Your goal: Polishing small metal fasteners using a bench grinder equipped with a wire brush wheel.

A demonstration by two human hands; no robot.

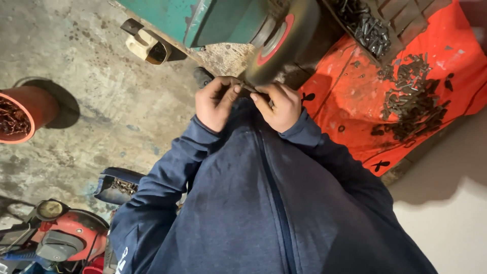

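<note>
Left hand [217, 104] and right hand [279, 107] pinched together on a small part [249, 89], mostly hidden, at the wheel [281, 38].

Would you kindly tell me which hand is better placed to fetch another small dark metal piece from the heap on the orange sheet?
Probably the right hand: the heap lies on its side.

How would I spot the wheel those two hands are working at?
Find the green machine body at the top. Just right of it, above the left hand and right hand, sits the grinding wheel. It alone is dark, round and red-centred.
</note>
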